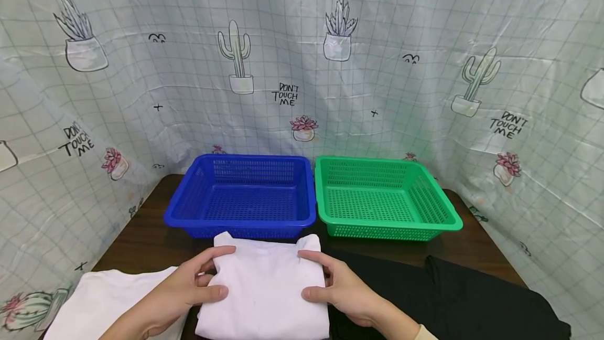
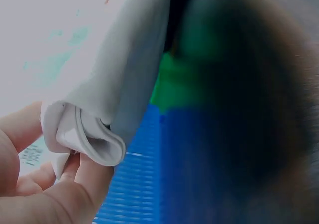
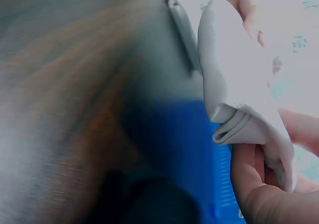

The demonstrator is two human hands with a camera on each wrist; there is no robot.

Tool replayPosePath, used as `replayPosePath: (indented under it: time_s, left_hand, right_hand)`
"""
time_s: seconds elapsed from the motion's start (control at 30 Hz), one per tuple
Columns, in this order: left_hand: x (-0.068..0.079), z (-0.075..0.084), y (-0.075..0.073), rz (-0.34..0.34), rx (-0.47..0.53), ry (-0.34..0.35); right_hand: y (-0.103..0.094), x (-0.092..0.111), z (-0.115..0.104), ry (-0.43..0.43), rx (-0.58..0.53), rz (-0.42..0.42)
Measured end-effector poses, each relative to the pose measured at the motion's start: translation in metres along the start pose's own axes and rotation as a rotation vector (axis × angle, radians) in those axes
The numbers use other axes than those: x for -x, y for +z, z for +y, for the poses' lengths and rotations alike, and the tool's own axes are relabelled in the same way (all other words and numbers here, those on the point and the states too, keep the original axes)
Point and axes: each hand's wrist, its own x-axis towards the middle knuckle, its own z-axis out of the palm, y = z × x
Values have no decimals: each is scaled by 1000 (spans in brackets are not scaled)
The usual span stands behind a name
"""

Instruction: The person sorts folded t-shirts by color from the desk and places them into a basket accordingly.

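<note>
Both hands hold a folded white T-shirt (image 1: 266, 290) at its two sides, in front of the blue basket. My left hand (image 1: 181, 288) grips the left side, thumb on top and other fingers curled under the edge. On the opposite side my right hand (image 1: 342, 288) grips it the same way. The rolled layers of the T-shirt (image 2: 94, 104) show at its end in the left wrist view, with fingers beneath. In the right wrist view, the folds of the T-shirt (image 3: 244, 84) lie between thumb and fingers.
A blue plastic basket (image 1: 240, 223) and a green one (image 1: 391, 226) stand side by side at the back of the brown table (image 1: 141, 245). Another white garment (image 1: 110, 298) lies at left, black clothing (image 1: 481, 298) at right. A printed curtain (image 1: 302, 25) surrounds the table.
</note>
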Motion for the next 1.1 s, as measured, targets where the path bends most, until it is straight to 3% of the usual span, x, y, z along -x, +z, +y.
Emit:
replayPosePath:
  time_s: [0.33, 0.57, 0.7, 0.9, 1.1]
  left_hand:
    - [-3, 43, -8, 26, -65, 112]
    - [-8, 69, -19, 47, -33, 157]
    - [-19, 80, -32, 82, -53, 177]
    - [-42, 88, -54, 139, -124, 130]
    - [-60, 92, -73, 140, -121, 120]
  right_hand:
    - [-10, -3, -45, -36, 51, 2]
    - [-12, -16, -76, -60, 98, 16]
    - [-18, -32, -86, -92, 127, 35]
    - [-25, -59, -95, -95, 156, 74]
    - [-29, -84, -104, -91, 169, 118]
